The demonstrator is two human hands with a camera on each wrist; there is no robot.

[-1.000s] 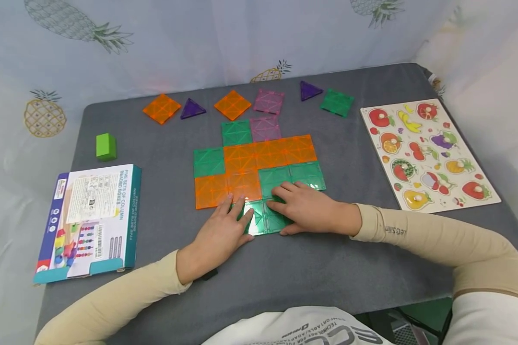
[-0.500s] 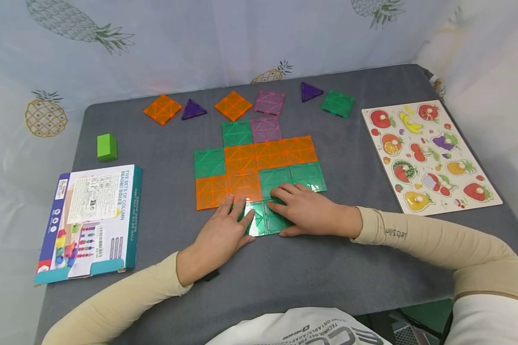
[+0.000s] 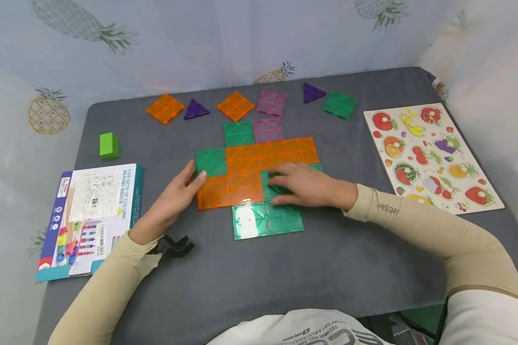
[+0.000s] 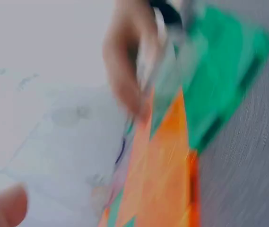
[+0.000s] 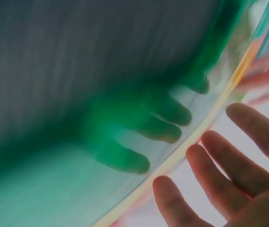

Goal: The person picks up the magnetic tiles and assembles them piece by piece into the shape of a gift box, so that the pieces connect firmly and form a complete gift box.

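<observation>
A flat patch of translucent magnetic tiles, orange, green and pink, lies in the middle of the table. My left hand is raised off the patch's left side, thumb and fingers apart and holding nothing. Its thumb shows blurred in the left wrist view. Over the green tiles on the right hovers my right hand, fingers extended, covering part of them. In the right wrist view the fingers stand apart from their reflection in a green tile. At the near edge two green tiles sit side by side.
Loose tiles lie along the back: orange squares, purple triangles, a pink square and a green square. A green block and a boxed toy are left; a fruit puzzle board is right.
Both hands have lifted off the two near green tiles. The left hand has gone left and away from the body; the right has moved a little farther forward. The tiles look unmoved.
</observation>
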